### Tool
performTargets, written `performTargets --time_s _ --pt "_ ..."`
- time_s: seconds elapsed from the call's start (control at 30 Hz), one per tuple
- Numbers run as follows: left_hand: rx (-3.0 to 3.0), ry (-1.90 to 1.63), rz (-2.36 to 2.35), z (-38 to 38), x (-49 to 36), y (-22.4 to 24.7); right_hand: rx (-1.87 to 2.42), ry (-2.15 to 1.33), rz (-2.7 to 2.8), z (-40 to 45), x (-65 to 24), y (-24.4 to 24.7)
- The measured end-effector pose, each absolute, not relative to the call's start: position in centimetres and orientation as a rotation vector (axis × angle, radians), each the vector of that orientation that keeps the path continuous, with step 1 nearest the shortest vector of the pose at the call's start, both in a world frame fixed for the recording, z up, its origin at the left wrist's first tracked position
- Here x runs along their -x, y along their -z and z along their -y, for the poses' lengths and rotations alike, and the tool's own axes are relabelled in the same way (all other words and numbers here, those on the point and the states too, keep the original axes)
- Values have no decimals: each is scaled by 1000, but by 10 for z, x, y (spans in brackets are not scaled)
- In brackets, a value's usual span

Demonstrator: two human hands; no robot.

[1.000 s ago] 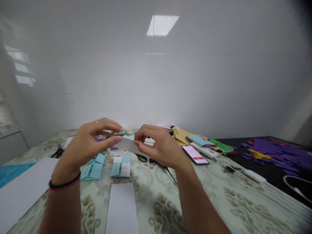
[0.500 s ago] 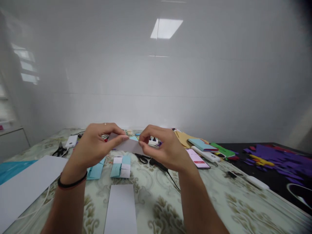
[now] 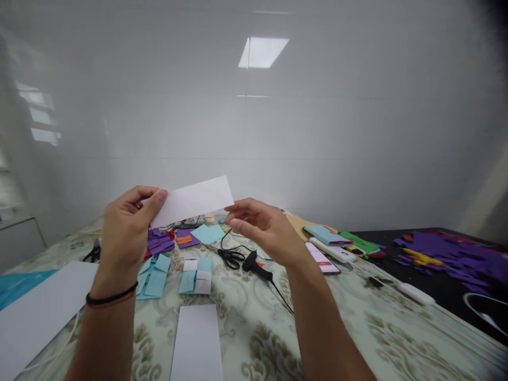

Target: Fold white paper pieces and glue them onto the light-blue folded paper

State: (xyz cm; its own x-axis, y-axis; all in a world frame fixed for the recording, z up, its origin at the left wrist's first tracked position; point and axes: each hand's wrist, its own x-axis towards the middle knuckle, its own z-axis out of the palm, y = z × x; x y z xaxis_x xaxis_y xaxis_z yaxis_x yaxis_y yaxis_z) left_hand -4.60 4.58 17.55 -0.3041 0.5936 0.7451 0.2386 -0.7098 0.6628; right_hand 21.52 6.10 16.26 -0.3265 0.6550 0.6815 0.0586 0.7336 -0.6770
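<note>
My left hand (image 3: 129, 233) pinches the left end of a white paper strip (image 3: 196, 197), holding it up above the table and tilted, its right end higher. Beside the strip's lower right corner is my right hand (image 3: 264, 227), thumb and fingers apart; whether a fingertip touches the paper I cannot tell. A second white strip (image 3: 197, 344) lies flat on the table below. Behind it sit a folded blue-and-white paper piece (image 3: 196, 276) and folded light blue paper (image 3: 154, 278).
A black glue gun (image 3: 257, 266) with its cord and black scissors (image 3: 231, 258) lie mid-table. A large white sheet (image 3: 43, 312) is at left. To the right are a phone (image 3: 323, 259), a white power bank (image 3: 331, 250) and purple scraps (image 3: 440, 254) on a black surface.
The strip has swung up and now shows its broad face. My left hand has shifted left with it, and my right hand has loosened its pinch on the paper.
</note>
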Motion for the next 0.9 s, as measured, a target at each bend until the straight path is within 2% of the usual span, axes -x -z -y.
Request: performTargets --time_s 0.1,0.2,0.37,0.6,0.73,0.9 --pt "-1496 -2114 -931 -47 22 -173 498 -808 1801 -66 -206 -160" --pt "-1541 -2010 -930 -48 10 -170 478 -788 1702 -68 -202 -159" --pt "-1869 -1877 -1048 -45 10 -170 559 -687 1587 -66 -205 -163" --pt "-2407 -1664 -996 -37 -1 -173 715 -544 1730 -61 -203 -161" --pt "-2424 -1492 -996 -39 -4 -170 759 -452 1772 -58 -201 -161" --pt "-2258 -1350 -894 -41 1 -168 699 -554 1791 -59 -200 -161"
